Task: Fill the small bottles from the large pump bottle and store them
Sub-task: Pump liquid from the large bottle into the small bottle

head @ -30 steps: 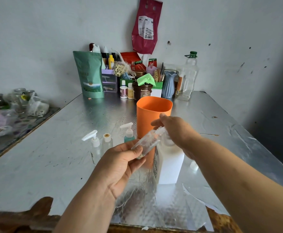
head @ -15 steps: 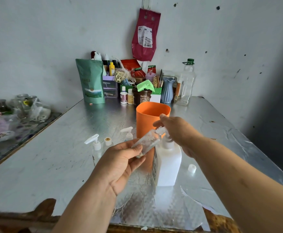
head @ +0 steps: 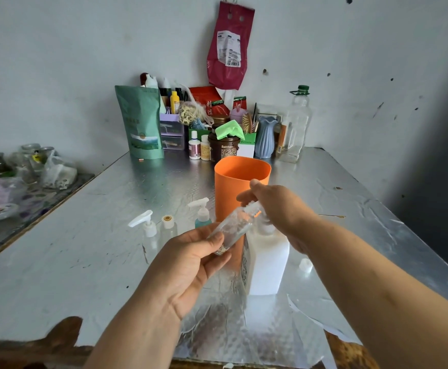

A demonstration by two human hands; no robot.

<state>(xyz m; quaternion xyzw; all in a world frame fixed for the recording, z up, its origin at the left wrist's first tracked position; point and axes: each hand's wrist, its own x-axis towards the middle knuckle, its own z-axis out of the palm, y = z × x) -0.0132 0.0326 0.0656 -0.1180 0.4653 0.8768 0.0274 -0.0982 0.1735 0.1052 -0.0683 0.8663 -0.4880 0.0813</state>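
Note:
My left hand grips a small clear bottle, tilted with its open mouth up against the pump nozzle. My right hand rests on top of the large white pump bottle and covers its pump head. The pump bottle stands on the foil-covered table, right in front of an orange cup. To the left stand a clear pump bottle, a small clear bottle with a yellow-ringed mouth and a teal pump bottle. A small white cap lies right of the pump bottle.
Clutter lines the back wall: a green pouch, a purple drawer box, a brown jar, a blue vase and a tall clear bottle. Glass jars sit on a lower table at left.
The view has tilted up slightly, shifting the scene lower in frame. Both hands keep the same hold, the small bottle at the pump nozzle.

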